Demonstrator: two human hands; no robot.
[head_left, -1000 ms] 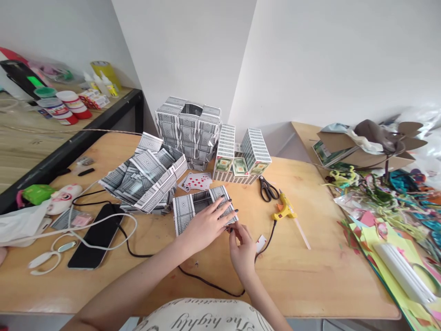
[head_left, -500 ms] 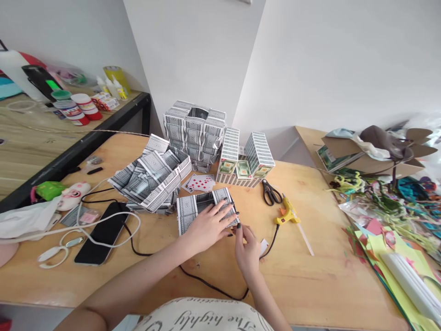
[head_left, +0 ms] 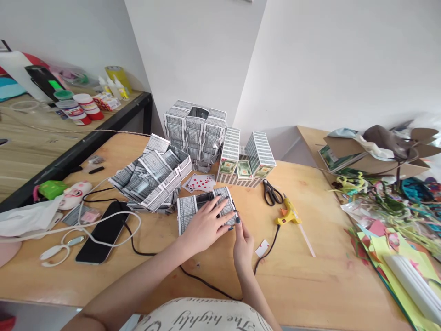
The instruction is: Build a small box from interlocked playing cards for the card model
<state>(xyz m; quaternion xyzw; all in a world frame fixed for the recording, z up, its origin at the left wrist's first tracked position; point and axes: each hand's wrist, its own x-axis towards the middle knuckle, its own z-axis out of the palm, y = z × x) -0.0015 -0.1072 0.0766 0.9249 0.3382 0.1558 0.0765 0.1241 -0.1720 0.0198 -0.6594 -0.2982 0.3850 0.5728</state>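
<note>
A low box built of grey-backed playing cards lies on the table in front of me. My left hand rests over its front and right part, fingers stretched and spread. At the box's right corner, my right hand has thumb and fingertips pressed together on the card edge. Just behind the box lie loose face-up playing cards. A folded pile of joined cards stands to the left. Further back is a larger block made of the same cards.
Green-and-white card packs stand behind. To the right are black scissors and a yellow glue gun with its cord, near a small card scrap. A phone and white cable lie left; colourful craft scraps fill the far right.
My right hand has moved slightly up and left along the box's right edge, uncovering more of the card scrap. The left hand has barely shifted on the box.
</note>
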